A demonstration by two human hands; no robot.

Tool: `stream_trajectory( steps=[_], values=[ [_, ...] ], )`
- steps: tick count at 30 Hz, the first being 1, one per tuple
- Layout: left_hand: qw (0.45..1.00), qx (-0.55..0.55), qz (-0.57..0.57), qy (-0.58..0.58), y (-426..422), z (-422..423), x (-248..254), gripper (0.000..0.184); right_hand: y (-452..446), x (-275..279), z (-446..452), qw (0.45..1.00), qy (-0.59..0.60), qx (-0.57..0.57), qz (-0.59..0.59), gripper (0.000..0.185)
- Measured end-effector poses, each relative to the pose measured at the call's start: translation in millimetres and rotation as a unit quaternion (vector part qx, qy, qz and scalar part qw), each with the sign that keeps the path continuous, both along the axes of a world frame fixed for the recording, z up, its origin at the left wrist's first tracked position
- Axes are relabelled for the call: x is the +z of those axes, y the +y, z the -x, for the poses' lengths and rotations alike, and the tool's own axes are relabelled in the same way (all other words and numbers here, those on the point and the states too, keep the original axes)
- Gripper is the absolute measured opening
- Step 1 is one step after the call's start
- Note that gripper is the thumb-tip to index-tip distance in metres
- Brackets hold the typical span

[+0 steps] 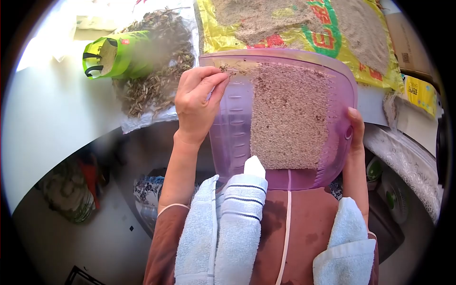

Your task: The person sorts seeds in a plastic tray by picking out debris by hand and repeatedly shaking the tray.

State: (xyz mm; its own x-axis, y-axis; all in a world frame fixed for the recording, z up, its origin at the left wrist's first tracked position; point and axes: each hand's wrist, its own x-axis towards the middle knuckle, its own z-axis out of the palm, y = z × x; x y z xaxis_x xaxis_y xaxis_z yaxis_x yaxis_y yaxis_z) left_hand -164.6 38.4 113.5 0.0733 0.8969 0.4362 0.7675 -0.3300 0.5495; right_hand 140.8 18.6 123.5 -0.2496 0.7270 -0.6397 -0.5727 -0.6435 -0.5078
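A purple translucent plastic container (232, 123) is tilted against the table edge, with a layer of beige grains dotted with dark bits (289, 118) inside it. My left hand (199, 97) is over its upper left corner, thumb and fingertips pinched together beside some small dark, twiggy bits (230, 70). Whether the pinch holds any of them is too small to tell. Around the container's right side wraps my right hand (356, 130), its thumb showing at the rim and its other fingers hidden behind.
Dried brown plant pieces (171, 52) lie on clear plastic at the upper left, beside a green bag (128, 54). Beyond the container, a yellow sack (304, 28) bears sandy grains. A yellow packet (419, 95) is at right. A pale blue towel (240, 223) hangs over my chest.
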Motion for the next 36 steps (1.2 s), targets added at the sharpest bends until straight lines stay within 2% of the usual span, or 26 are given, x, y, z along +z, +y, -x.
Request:
stream_trajectory(
  steps=[2,3,5,6,9,10,13,14,17,18,21,24,27,28,31,36],
  values=[
    [0.998,-0.024,0.042,-0.042,-6,8,2,0.012,0,0,-1,1.0,-0.029,0.009,0.002,0.067],
    [0.984,0.015,0.085,-0.158,-9,10,1,0.011,0,2,-4,0.999,-0.043,0.022,0.002,0.067],
    [0.905,0.093,0.168,-0.38,-13,14,-3,0.013,-3,2,-6,0.998,-0.059,0.024,0.004,0.066],
    [0.885,0.105,0.193,-0.41,-12,21,-11,0.024,-5,2,-6,0.998,-0.061,0.012,0.005,0.065],
    [0.797,0.081,0.219,-0.557,-4,16,-20,0.032,-15,1,-2,0.998,-0.052,-0.023,0.015,0.065],
    [0.789,0.062,0.263,-0.551,-4,15,-21,0.041,-18,0,-1,0.998,-0.047,-0.035,0.018,0.066],
    [0.774,0.034,0.307,-0.552,1,-2,-16,0.05,-27,-3,-6,0.999,-0.015,-0.035,0.004,0.065],
    [0.764,-0.001,0.299,-0.572,1,-8,-16,0.062,-31,-6,-11,0.999,-0.022,-0.039,0.006,0.065],
    [0.853,-0.003,0.285,-0.437,-4,-18,-20,0.067,-41,-12,-20,0.998,-0.037,-0.049,0.001,0.064],
    [0.86,-0.001,0.269,-0.433,-6,-22,-22,0.071,-44,-11,-19,0.998,-0.036,-0.055,-0.005,0.063],
    [0.828,0.003,0.278,-0.488,-16,-27,-21,0.07,-52,-17,-29,0.998,-0.027,-0.057,-0.017,0.064],
    [0.796,-0.001,0.265,-0.544,-35,-40,-13,0.059,-57,-15,-44,0.999,-0.016,-0.045,-0.019,0.064],
    [0.734,0.009,0.29,-0.614,-53,-57,-1,0.047,-63,-15,-67,0.999,0.003,-0.026,-0.025,0.065],
    [0.675,0.002,0.308,-0.67,-48,-42,-4,0.038,-59,-18,-57,0.999,0.002,-0.024,-0.028,0.065],
    [0.62,0.029,0.308,-0.721,-66,-56,-7,0.034,-64,-20,-81,0.999,-0.036,-0.004,-0.023,0.066],
    [0.676,0.078,0.285,-0.675,-99,-116,-6,0.031,-82,-13,-128,0.999,-0.023,0.034,-0.001,0.067]
  ],
)
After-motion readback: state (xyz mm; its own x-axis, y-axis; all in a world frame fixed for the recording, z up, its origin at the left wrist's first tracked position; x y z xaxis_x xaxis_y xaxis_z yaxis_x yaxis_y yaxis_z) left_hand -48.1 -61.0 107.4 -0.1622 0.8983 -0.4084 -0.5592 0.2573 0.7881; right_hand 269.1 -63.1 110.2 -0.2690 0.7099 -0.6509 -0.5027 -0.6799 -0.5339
